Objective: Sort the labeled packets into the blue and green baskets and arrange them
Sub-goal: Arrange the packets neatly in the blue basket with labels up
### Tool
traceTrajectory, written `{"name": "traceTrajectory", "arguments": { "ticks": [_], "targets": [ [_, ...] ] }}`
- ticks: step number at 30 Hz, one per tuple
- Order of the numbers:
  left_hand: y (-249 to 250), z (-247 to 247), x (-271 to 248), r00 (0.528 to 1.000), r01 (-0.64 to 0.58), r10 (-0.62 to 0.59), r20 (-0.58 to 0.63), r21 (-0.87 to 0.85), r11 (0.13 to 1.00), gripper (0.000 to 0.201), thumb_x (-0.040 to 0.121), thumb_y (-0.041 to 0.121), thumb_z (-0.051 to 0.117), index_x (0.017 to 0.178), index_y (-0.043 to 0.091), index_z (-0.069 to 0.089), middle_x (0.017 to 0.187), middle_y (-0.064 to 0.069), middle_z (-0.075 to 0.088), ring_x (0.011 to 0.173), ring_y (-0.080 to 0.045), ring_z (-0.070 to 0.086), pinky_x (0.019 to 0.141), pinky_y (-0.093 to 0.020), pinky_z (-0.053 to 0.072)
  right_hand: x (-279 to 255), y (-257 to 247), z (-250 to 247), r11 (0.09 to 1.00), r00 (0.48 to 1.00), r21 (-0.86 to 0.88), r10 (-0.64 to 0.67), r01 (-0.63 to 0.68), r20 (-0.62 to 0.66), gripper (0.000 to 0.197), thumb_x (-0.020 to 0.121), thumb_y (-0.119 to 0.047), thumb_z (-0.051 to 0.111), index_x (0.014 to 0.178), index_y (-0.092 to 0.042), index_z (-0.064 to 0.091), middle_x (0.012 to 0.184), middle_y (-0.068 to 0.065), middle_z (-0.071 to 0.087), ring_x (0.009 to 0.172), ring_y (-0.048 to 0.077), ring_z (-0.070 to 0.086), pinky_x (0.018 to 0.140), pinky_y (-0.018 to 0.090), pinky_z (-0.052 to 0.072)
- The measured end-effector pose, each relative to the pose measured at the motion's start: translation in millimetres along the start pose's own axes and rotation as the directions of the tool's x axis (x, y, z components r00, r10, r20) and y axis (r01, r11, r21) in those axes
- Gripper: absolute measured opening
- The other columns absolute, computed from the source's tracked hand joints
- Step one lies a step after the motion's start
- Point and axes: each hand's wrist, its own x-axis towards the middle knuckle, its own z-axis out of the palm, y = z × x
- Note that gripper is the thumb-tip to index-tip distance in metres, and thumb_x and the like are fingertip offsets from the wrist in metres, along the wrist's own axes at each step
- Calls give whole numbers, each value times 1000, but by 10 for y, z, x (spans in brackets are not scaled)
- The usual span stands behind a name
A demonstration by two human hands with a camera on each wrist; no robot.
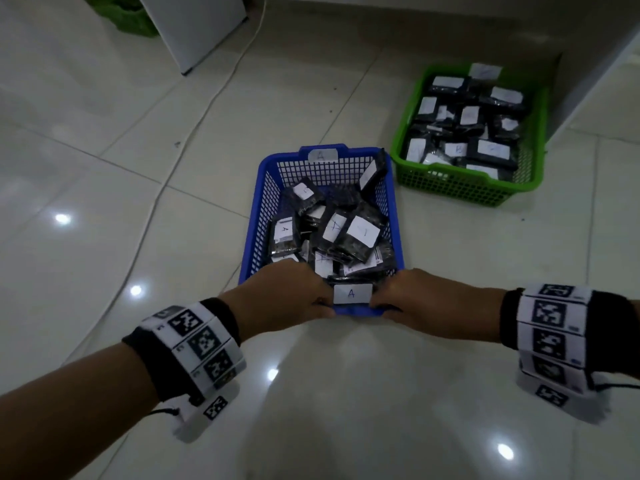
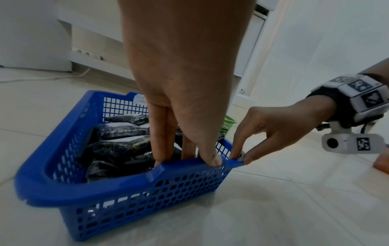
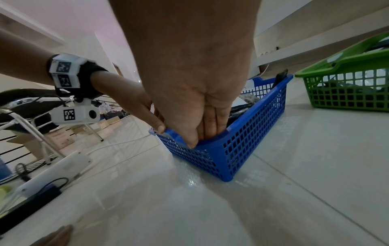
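A blue basket point(image 1: 257, 202) marked "A" point(image 1: 351, 293) stands on the tiled floor in front of me, holding several black packets point(image 1: 332, 233) with white labels in a loose pile. My left hand point(image 1: 287, 296) grips its near rim, fingers point(image 2: 162, 146) inside and thumb outside. My right hand point(image 1: 419, 299) pinches the same rim point(image 3: 212, 141) just right of the label. A green basket point(image 1: 541, 140) further back on the right holds several labelled packets point(image 1: 467, 123) lying flat.
A white cable point(image 1: 194, 133) runs across the floor on the left. A white cabinet point(image 1: 194, 26) and another green basket point(image 1: 121, 15) stand at the far left. White furniture point(image 1: 595, 74) borders the green basket. A metal stand point(image 3: 42, 143) and boxes sit behind my left arm.
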Motion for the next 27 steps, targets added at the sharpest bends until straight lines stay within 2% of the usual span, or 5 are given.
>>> {"name": "traceTrajectory", "arguments": {
  "ticks": [7, 13, 20, 23, 27],
  "targets": [
    [132, -58, -11, 967, 36, 95, 235, -499, 866, 17, 97, 32, 64, 104, 25, 78, 88, 16, 75, 73, 1, 70, 75, -13, 52, -554, -465, 352, 995, 982, 92, -41, 24, 186, 19, 92, -25, 61, 109, -19, 67, 108, 3, 68, 99, 20, 62, 81, 25, 43],
    [-446, -328, 205, 933, 139, -212, -290, -251, 958, 14, 95, 38, 59, 103, 38, 70, 92, 22, 70, 75, 8, 58, 71, -22, 51, -522, -563, 134, 988, 975, 134, -104, 78, 197, 14, 88, -20, 60, 82, -11, 68, 79, 4, 69, 70, 14, 62, 68, 23, 48],
    [-722, -285, 532, 961, 168, -131, -244, 135, 977, 53, 91, 8, 57, 136, 35, 50, 133, 5, 57, 113, -24, 59, 73, -41, 57, 24, 177, -474, 984, 974, 142, 136, -111, -180, 8, 83, -14, 70, 82, -19, 75, 77, -14, 70, 67, -6, 62, 67, 3, 42],
    [-749, -85, 678, 979, 12, 46, -197, 285, 959, 81, 83, -7, 61, 149, 35, 39, 151, 5, 45, 128, -23, 50, 70, -38, 58, 138, 372, -491, 975, 962, 137, 201, -177, -186, 12, 81, -10, 68, 88, -16, 76, 84, -8, 72, 71, -2, 62, 70, 13, 50],
    [-722, 157, 838, 989, -39, 94, -118, 403, 914, 77, 87, 13, 70, 151, 34, 35, 149, 9, 50, 132, -20, 49, 96, -43, 51, 235, 408, -314, 960, 962, 154, 250, -232, -112, 13, 86, -12, 63, 98, -14, 70, 88, -2, 68, 76, 7, 62, 71, 25, 55]
  ]
}}
